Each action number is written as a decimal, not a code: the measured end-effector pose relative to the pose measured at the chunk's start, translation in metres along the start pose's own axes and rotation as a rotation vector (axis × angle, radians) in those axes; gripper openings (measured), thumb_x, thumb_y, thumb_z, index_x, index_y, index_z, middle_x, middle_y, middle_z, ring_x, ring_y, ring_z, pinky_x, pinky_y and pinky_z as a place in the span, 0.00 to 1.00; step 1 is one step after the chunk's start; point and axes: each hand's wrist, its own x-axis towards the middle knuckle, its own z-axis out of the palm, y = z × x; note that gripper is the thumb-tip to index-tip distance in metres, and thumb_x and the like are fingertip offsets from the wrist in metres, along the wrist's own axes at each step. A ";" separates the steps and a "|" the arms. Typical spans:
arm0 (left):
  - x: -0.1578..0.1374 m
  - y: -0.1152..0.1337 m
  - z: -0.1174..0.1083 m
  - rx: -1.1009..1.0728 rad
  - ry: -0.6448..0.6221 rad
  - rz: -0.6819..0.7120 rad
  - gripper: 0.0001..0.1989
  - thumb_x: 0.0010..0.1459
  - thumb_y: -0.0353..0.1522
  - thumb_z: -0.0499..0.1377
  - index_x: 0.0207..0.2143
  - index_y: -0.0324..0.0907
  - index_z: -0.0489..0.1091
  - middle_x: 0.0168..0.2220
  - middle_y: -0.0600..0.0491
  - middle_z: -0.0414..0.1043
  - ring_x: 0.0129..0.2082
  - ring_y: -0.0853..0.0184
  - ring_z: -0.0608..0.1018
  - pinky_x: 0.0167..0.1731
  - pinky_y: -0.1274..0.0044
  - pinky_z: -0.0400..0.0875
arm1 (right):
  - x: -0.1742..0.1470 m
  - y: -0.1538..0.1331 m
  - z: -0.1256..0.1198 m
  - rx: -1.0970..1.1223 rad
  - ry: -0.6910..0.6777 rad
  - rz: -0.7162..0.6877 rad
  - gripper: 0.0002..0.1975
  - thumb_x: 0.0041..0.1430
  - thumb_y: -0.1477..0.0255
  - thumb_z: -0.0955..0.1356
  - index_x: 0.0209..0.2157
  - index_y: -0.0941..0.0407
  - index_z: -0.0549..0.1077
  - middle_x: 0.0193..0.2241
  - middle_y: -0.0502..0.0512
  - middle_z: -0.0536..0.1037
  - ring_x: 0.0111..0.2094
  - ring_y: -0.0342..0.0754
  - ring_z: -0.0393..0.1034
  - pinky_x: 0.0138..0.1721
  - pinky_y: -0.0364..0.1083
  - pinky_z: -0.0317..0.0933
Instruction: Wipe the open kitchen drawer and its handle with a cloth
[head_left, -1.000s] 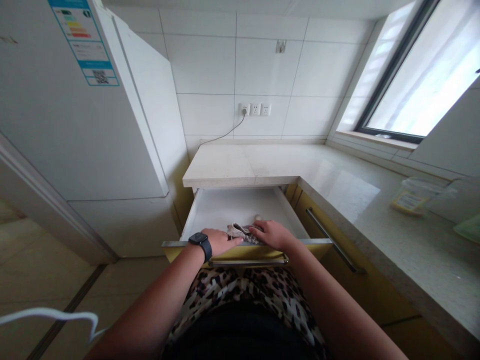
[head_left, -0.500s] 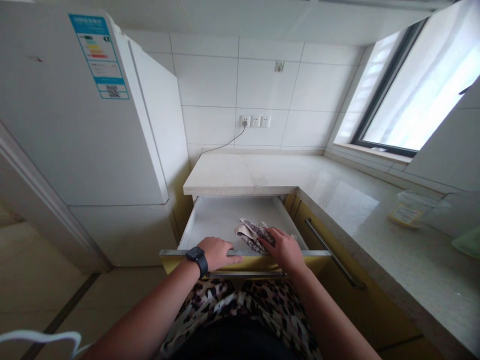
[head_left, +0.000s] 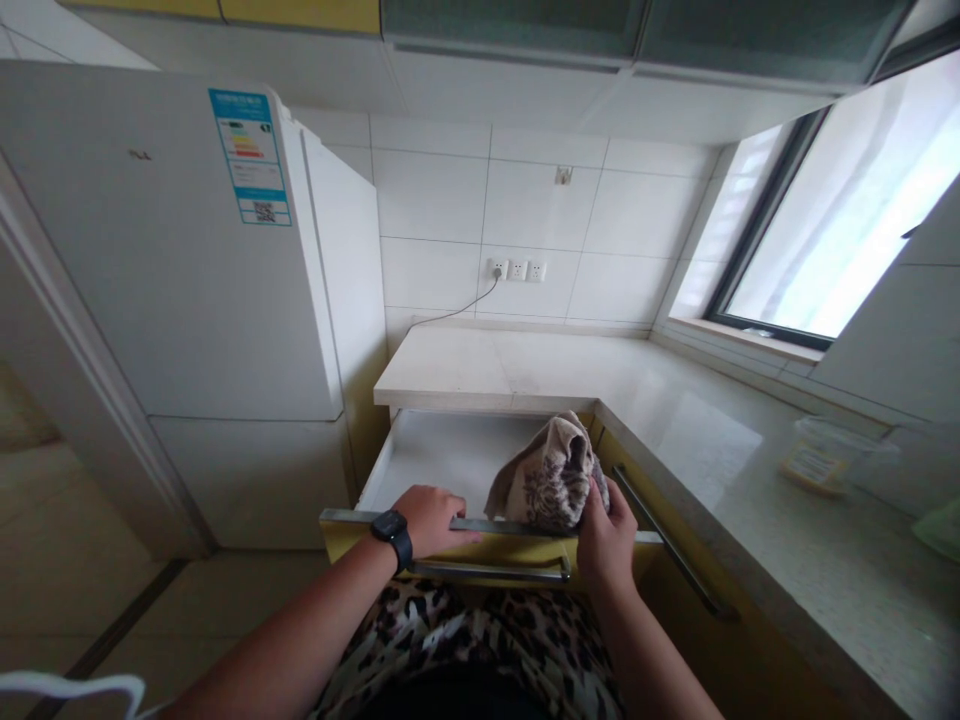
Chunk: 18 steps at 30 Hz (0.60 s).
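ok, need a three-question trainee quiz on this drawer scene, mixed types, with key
1. Which hand holds the bunched beige-and-brown patterned cloth?
2. True or false: the left hand touches the front edge of the open, yellow-fronted white drawer.
3. How many of the three white square wall sockets have a plug in them?

Key: 1. Right hand. 2. True. 3. One.

Head-worn view, facing forward and down, close above drawer [head_left: 435, 455]

Fridge [head_left: 225, 320] left of drawer [head_left: 442, 455]
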 end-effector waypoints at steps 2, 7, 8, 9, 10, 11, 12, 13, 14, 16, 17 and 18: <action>-0.001 -0.001 0.000 0.017 0.032 0.019 0.18 0.63 0.44 0.56 0.45 0.39 0.70 0.44 0.50 0.72 0.42 0.67 0.75 0.46 0.69 0.73 | -0.008 -0.005 0.002 0.094 0.002 0.034 0.21 0.63 0.58 0.63 0.46 0.62 0.69 0.39 0.56 0.73 0.39 0.42 0.69 0.41 0.46 0.68; -0.004 -0.002 0.001 0.081 0.137 0.083 0.18 0.63 0.45 0.55 0.44 0.39 0.70 0.44 0.49 0.72 0.43 0.67 0.74 0.47 0.68 0.72 | -0.022 -0.016 0.004 0.240 0.036 0.099 0.24 0.59 0.55 0.65 0.43 0.62 0.71 0.36 0.56 0.75 0.35 0.41 0.69 0.37 0.43 0.66; -0.004 -0.002 0.002 0.094 0.157 0.096 0.18 0.63 0.45 0.55 0.44 0.39 0.70 0.44 0.49 0.72 0.44 0.67 0.74 0.47 0.68 0.72 | -0.023 -0.018 0.003 0.262 0.049 0.108 0.25 0.57 0.54 0.66 0.43 0.62 0.72 0.35 0.56 0.76 0.34 0.42 0.70 0.36 0.42 0.66; -0.005 -0.002 0.002 0.106 0.176 0.109 0.18 0.63 0.45 0.55 0.43 0.39 0.70 0.44 0.49 0.72 0.44 0.67 0.74 0.47 0.68 0.72 | -0.023 -0.020 0.003 0.284 0.062 0.118 0.26 0.56 0.52 0.67 0.43 0.62 0.72 0.35 0.57 0.77 0.34 0.43 0.70 0.35 0.42 0.65; -0.005 -0.002 0.003 0.116 0.194 0.122 0.18 0.63 0.45 0.55 0.43 0.39 0.70 0.44 0.49 0.72 0.44 0.67 0.74 0.47 0.68 0.72 | -0.021 -0.022 0.003 0.308 0.075 0.130 0.27 0.54 0.52 0.67 0.44 0.62 0.72 0.35 0.57 0.77 0.34 0.43 0.70 0.35 0.42 0.65; -0.005 -0.003 0.004 0.125 0.212 0.134 0.18 0.63 0.45 0.55 0.43 0.39 0.70 0.43 0.49 0.72 0.44 0.67 0.74 0.47 0.69 0.72 | -0.020 -0.023 0.002 0.333 0.087 0.145 0.28 0.54 0.51 0.67 0.45 0.61 0.72 0.35 0.57 0.77 0.34 0.44 0.70 0.35 0.42 0.65; -0.006 -0.003 0.005 0.133 0.230 0.146 0.18 0.63 0.45 0.55 0.42 0.39 0.70 0.43 0.49 0.72 0.43 0.67 0.74 0.47 0.69 0.72 | -0.018 -0.024 0.002 0.360 0.098 0.161 0.29 0.54 0.51 0.66 0.47 0.61 0.72 0.35 0.57 0.77 0.34 0.44 0.71 0.35 0.43 0.65; -0.006 -0.004 0.006 0.140 0.248 0.157 0.17 0.63 0.45 0.55 0.42 0.40 0.70 0.43 0.49 0.72 0.43 0.67 0.74 0.47 0.69 0.72 | -0.017 -0.024 0.001 0.386 0.107 0.180 0.29 0.54 0.52 0.66 0.49 0.60 0.71 0.36 0.56 0.77 0.34 0.44 0.71 0.35 0.43 0.66; -0.005 -0.004 0.006 0.146 0.268 0.168 0.17 0.63 0.45 0.55 0.42 0.40 0.70 0.43 0.50 0.71 0.43 0.67 0.74 0.46 0.69 0.72 | -0.017 -0.023 0.001 0.412 0.111 0.201 0.29 0.55 0.52 0.65 0.51 0.58 0.70 0.37 0.56 0.77 0.34 0.44 0.72 0.36 0.44 0.67; -0.005 -0.006 0.008 0.155 0.307 0.190 0.17 0.63 0.45 0.55 0.42 0.40 0.70 0.42 0.50 0.71 0.43 0.67 0.74 0.46 0.69 0.72 | -0.018 -0.021 0.002 0.458 0.103 0.249 0.29 0.56 0.53 0.65 0.53 0.56 0.69 0.38 0.55 0.78 0.34 0.45 0.73 0.36 0.45 0.68; -0.005 -0.006 0.009 0.158 0.327 0.200 0.17 0.63 0.45 0.55 0.41 0.40 0.70 0.42 0.50 0.71 0.43 0.67 0.74 0.46 0.69 0.72 | -0.021 -0.019 0.003 0.476 0.091 0.275 0.28 0.56 0.54 0.64 0.54 0.55 0.69 0.38 0.54 0.78 0.35 0.45 0.73 0.36 0.46 0.69; -0.005 -0.006 0.009 0.161 0.347 0.209 0.18 0.63 0.45 0.55 0.41 0.40 0.70 0.42 0.50 0.71 0.43 0.67 0.74 0.46 0.69 0.72 | -0.024 -0.017 0.005 0.493 0.076 0.302 0.28 0.56 0.54 0.64 0.54 0.54 0.69 0.37 0.54 0.78 0.35 0.46 0.74 0.36 0.46 0.69</action>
